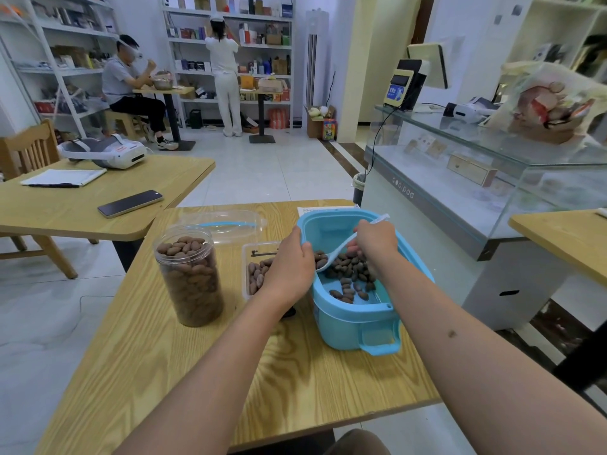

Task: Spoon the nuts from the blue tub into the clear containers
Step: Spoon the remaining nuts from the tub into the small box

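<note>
Pale glossy floor tiles [282, 169] run back to white shelves [259, 44] stocked with boxes along the far wall. A second wooden table [82, 205] and chair [29, 149] stand left; a glass display counter [492, 172] lines the right side.

Glossy plastic blue tub [348, 323] on grained wood table [203, 366].

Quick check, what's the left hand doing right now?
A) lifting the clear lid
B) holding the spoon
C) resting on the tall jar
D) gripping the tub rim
D: the left hand grips the near-left rim of the blue tub, while the right hand holds the spoon in the nuts.
</note>
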